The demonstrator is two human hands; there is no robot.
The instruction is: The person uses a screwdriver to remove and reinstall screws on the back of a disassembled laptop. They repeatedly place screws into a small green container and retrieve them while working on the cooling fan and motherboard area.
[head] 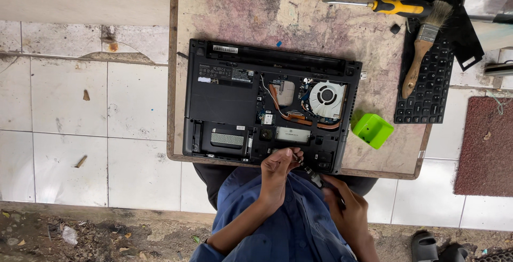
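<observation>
A black laptop point(230, 102) lies upside down on a worn wooden board point(299, 16), its bottom cover off so the fan point(327, 98) and copper heat pipe show. My left hand point(278, 174) rests at the laptop's near edge, fingers pinched at a spot there. My right hand point(344, 208) is lower right of it, gripping a small dark screwdriver point(312, 175) whose tip points up to the same spot near my left fingers.
A green plastic tray point(372, 130) sits right of the laptop. A yellow-handled screwdriver point(395, 7), a paintbrush point(422, 45) and a detached black keyboard point(430, 80) lie at the board's right end. White floor tiles surround the board; a red mat point(486, 144) is at right.
</observation>
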